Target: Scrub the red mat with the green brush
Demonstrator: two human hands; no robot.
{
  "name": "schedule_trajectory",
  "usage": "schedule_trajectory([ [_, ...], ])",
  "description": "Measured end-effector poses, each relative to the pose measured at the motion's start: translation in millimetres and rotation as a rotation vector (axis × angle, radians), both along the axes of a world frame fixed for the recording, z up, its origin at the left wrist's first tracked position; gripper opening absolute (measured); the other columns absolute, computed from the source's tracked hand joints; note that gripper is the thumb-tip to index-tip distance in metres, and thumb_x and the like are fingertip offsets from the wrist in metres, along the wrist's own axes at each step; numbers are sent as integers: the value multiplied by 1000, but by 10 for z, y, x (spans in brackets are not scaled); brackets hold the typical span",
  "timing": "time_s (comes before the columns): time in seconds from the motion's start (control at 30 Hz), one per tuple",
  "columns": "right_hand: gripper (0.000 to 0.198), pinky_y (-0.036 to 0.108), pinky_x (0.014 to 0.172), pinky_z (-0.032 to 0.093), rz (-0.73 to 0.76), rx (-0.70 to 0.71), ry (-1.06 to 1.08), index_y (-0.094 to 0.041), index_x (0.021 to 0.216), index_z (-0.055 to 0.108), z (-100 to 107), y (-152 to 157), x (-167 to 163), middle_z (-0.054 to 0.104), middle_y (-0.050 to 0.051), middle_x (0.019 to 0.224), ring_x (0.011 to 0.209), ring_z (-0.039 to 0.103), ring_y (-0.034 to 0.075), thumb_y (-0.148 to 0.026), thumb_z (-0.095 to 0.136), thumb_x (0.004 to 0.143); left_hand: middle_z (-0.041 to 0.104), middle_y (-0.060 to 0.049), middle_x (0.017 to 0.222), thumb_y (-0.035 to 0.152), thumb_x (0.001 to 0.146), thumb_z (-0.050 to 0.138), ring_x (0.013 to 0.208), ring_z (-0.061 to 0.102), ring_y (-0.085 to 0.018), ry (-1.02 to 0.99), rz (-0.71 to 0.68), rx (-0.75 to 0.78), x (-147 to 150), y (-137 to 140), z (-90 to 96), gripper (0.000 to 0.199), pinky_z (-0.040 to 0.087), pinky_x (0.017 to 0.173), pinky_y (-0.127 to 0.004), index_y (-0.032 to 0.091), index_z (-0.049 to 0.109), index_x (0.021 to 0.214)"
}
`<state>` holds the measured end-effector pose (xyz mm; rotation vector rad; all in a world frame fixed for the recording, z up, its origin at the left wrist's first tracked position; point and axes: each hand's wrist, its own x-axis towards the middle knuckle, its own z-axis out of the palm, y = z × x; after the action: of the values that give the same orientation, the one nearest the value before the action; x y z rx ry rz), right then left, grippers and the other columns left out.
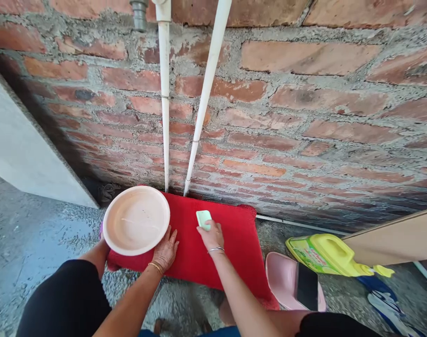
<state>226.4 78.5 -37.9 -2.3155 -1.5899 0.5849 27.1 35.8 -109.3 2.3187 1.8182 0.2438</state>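
A red cloth (195, 252) lies spread over a low surface against the brick wall. My right hand (212, 235) grips a small light green rectangular block (203, 219) with rounded corners, held at the cloth; whether it is a soap bar or a brush cannot be made out. My left hand (167, 250) rests on the cloth with fingers apart, close by the rim of a pale pink basin (138, 220). The basin stands on the left end of the cloth, with a little liquid or wet sheen inside.
On the right, a pink scoop-like container (279, 274) carries a dark phone-like slab (307, 286). A yellow detergent jug (322, 255) lies behind it, near blue-and-white slippers (388, 304). Two white pipes (202, 107) run down the wall. A grey slab (34, 135) leans at left.
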Motion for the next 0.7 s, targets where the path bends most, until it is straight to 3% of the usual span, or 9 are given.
schedule_trajectory([
  [0.13, 36, 40, 84, 50, 132, 29, 42, -17, 118, 54, -133, 53, -481, 56, 8, 117, 99, 57, 19, -38, 54, 88, 47, -13, 139, 29, 92, 35, 128, 44, -26, 9, -17, 66, -129, -163, 4, 41, 38, 106, -44, 18, 50, 128],
  [0.3, 33, 39, 86, 50, 149, 35, 28, -19, 116, 56, -163, 14, -514, 56, 7, 120, 101, 57, 19, -38, 52, 89, 45, -11, 141, 28, 92, 34, 132, 39, -25, -21, -37, 105, -265, -194, -35, 42, 36, 108, -44, 19, 48, 130],
  [0.53, 36, 38, 82, 49, 59, -24, -60, -18, 114, 56, -23, -44, -78, 58, 8, 112, 96, 58, 19, -41, 55, 86, 56, -10, 129, 29, 91, 31, 120, 52, -24, 21, -7, -1, -253, -183, -16, 42, 41, 103, -42, 20, 54, 126],
  [0.7, 40, 32, 78, 45, -174, -198, -209, -20, 110, 59, 208, -247, 691, 57, 9, 101, 91, 61, 21, -43, 59, 77, 52, -13, 133, 22, 88, 34, 120, 51, -25, 80, -1, -71, -228, -182, 118, 43, 41, 102, -41, 19, 53, 127],
])
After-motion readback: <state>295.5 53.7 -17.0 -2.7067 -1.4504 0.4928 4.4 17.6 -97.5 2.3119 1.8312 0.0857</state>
